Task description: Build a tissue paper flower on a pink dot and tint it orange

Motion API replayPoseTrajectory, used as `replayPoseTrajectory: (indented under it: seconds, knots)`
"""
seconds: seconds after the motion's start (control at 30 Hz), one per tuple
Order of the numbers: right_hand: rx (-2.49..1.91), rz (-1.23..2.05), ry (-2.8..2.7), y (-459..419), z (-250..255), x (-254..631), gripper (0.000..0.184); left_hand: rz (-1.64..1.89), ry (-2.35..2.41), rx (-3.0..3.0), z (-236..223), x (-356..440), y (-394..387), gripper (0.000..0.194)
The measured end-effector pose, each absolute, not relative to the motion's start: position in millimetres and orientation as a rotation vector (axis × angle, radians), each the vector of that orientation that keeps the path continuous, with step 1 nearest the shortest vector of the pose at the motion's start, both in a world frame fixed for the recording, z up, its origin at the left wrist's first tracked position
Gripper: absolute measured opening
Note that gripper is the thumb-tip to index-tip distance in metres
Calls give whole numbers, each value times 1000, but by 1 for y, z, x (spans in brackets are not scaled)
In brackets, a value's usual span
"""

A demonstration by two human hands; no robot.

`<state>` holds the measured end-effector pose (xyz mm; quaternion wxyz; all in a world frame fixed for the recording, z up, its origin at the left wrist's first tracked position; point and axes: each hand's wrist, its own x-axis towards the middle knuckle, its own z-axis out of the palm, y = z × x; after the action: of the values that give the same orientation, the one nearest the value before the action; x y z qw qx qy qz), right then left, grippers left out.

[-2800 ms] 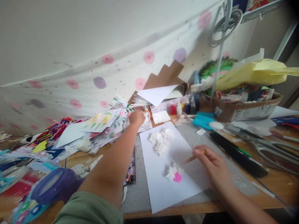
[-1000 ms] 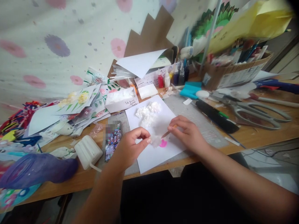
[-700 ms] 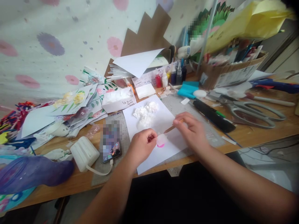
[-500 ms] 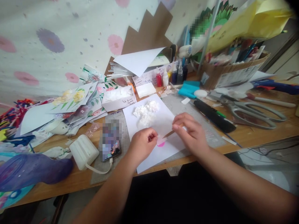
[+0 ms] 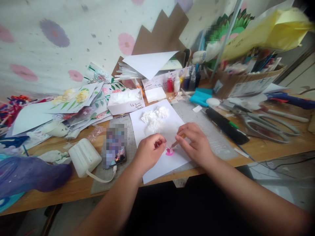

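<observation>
A sheet of white paper (image 5: 157, 170) lies on the table in front of me, with a bright pink patch (image 5: 169, 152) on it. Just left of this patch, my left hand (image 5: 151, 150) is closed in a pinch on a small white piece (image 5: 167, 147), too blurred to name exactly. From the other side my right hand (image 5: 195, 142) grips a thin brown stick (image 5: 175, 143), its tip close to the white piece and the pink. Crumpled white tufts (image 5: 156, 119) rest on the paper's far half.
At left are a phone (image 5: 114, 147), a white charger-like block (image 5: 85, 157) and painted papers (image 5: 73, 98). Behind stand a white box (image 5: 126, 101) and paint bottles (image 5: 169, 83). Large scissors (image 5: 263, 126), a black tool (image 5: 226, 126) and a cardboard box (image 5: 251, 83) are at right.
My right hand has moved slightly left, bringing the stick's tip nearer to my left fingers. The pink patch now looks partly covered by the white piece. The view has shifted slightly.
</observation>
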<state>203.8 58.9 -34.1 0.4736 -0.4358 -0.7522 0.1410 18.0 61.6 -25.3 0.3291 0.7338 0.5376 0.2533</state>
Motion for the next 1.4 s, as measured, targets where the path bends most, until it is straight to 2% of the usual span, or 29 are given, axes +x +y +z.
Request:
replayPoseTrajectory:
  seconds: [0.27,0.5,0.6,0.87,0.97,1.17,1.4]
  knots:
    - [-1179,371,-1933,68,-33,188,19,803,1330,1709,-26,12,62,7]
    - [-1320,622,-1667,75,-39,198,23,853,1481,1911,-13,-18,50,9]
    - [-1334,722,-1513,73,-40,201,24,707,1623,2079,-9,-36,44,9]
    - [-1272,871,-1336,71,-48,204,26,337,1763,2244,-14,-37,46,33]
    - [-1244,868,-1321,69,-48,207,23,312,1744,2264,-15,-37,50,28]
    - [-1203,891,-1455,65,-38,205,17,320,1693,2262,-12,-41,53,8]
    - [-1266,830,-1496,65,-36,204,20,332,1623,2197,-8,-42,51,14]
